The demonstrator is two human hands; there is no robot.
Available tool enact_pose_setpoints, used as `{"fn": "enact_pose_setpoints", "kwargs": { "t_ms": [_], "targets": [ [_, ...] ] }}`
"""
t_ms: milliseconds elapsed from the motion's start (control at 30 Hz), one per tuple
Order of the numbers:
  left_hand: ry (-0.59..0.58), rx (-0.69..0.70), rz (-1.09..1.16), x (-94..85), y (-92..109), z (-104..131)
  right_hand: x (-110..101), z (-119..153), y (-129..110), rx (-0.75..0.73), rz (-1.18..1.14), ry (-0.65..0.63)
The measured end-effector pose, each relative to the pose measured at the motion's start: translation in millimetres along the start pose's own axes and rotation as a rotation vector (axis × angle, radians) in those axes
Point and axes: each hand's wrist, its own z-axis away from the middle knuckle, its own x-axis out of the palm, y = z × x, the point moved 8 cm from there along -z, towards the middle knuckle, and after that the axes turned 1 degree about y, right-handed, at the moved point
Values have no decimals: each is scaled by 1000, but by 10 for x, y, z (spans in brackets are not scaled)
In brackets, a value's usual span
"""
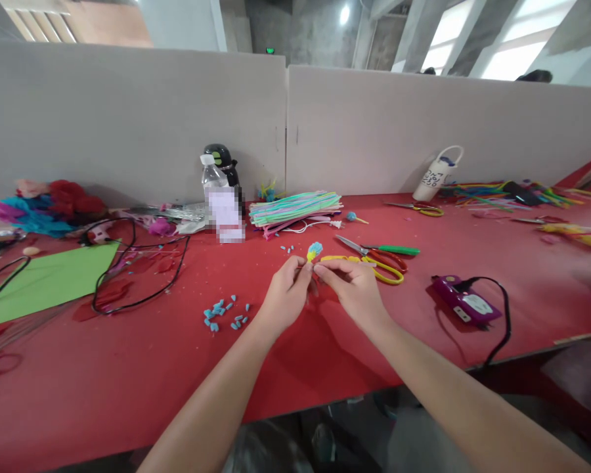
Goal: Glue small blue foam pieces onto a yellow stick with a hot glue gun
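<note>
Pinching a small blue-and-yellow piece [314, 251] over the red bench [177, 355], the left hand's [289, 289] fingers are closing on its base; the right hand's [352, 286] fingers are meeting beside them. Scissors [391, 270] are lying just beyond, blue bits [219, 309] nearer leftward.

Head-worn view, facing forward, down at hands [320, 282].

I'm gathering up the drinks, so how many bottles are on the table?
3: a clear bottle at the back left of centre, a black bottle partly hidden behind it, and a white bottle at the back right.
</note>
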Motion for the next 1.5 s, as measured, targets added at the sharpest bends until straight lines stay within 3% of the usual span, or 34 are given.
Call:
{"fn": "enact_pose_setpoints", "kwargs": {
  "t_ms": [200,367,467,667,867,1067,1300,1500],
  "targets": [
    [-64,-26,58,68,11,12,-26,19,-17,8,-15,27],
    [-128,-30,109,125,33,13,43,22,96,83,-197,-2],
    [-130,-6,107,125,57,13,92,21,165,119,-300,-58],
    [-84,19,10,90,64,22,74,-7,121,117,-197,-205],
    [-166,14,62,128,109,44,199,39,54,119,-305,-427],
    [-147,-18,75,110,116,36,-30,-43,129,113,-42,-240],
    [-119,-29,34,93,64,12,-117,-55,20,-4,147,-276],
    [-37,-67,-6,4,30,-6,-283,-72,-110,-67,236,-131]
  ]
}}
